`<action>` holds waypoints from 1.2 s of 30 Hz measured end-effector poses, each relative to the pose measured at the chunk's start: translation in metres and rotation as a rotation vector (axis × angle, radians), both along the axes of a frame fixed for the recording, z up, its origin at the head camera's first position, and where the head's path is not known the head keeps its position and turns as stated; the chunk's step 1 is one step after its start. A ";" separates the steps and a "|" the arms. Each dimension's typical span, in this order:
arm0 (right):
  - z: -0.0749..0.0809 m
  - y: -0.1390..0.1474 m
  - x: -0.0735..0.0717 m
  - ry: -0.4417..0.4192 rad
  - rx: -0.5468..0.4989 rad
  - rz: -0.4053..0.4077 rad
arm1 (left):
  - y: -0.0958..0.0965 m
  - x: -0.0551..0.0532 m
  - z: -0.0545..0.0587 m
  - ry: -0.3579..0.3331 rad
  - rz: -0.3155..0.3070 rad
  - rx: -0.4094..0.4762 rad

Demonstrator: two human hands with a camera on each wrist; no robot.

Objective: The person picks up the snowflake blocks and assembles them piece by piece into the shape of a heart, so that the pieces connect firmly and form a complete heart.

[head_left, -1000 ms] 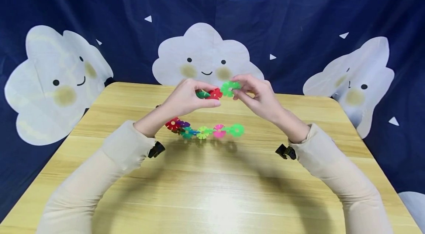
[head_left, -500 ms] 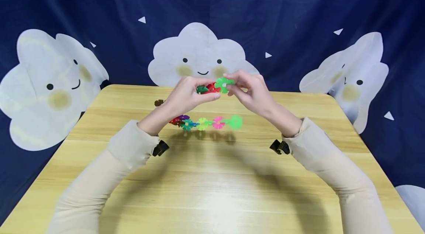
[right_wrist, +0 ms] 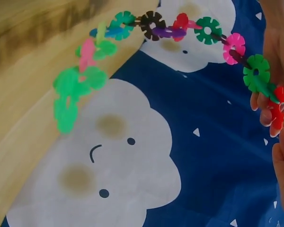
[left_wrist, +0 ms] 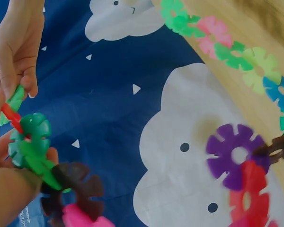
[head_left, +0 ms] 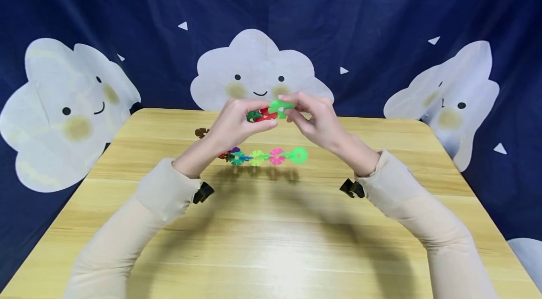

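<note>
My left hand (head_left: 233, 122) grips one end of a chain of slotted plastic snowflake discs, its fingers and thumb about a red disc (head_left: 266, 114) and a dark green disc (head_left: 254, 116). Between thumb and fingertips, my right hand (head_left: 315, 117) pinches a light green snowflake disc (head_left: 279, 109), right at the red one. From the left hand the chain loops down; in the right wrist view pink (right_wrist: 234, 48), purple (right_wrist: 169, 32) and brown discs (right_wrist: 153, 26) follow in turn. Its other end is a light green disc (head_left: 298, 155). The left forearm hides part of the loop in the head view.
The chain hangs low over a wooden table (head_left: 271, 233), casting a shadow (head_left: 254, 174). A dark blue curtain (head_left: 271, 2) with white smiling clouds (head_left: 258, 68) stands behind the table's far edge. Black wrist straps (head_left: 203, 192) show at both cuffs.
My right hand has moved left, bringing the light green disc from beside the red disc to overlapping it. The hanging chain has swung slightly upward and left in the head view.
</note>
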State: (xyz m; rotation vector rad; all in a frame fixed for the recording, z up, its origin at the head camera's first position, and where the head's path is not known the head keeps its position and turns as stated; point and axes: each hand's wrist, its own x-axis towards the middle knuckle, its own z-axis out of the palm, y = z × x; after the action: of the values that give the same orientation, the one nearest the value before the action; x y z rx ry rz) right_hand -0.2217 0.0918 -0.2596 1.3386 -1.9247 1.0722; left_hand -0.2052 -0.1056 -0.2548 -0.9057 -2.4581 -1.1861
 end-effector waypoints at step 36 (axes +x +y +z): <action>0.008 0.002 -0.005 -0.096 -0.046 -0.026 | -0.011 -0.003 0.009 0.028 -0.024 -0.022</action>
State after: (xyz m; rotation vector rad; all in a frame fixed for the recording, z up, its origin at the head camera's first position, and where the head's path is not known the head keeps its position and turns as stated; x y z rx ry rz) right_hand -0.2266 0.0936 -0.2521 1.2540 -1.9691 1.1801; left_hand -0.2079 -0.1164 -0.2461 -0.9535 -2.4501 -1.1482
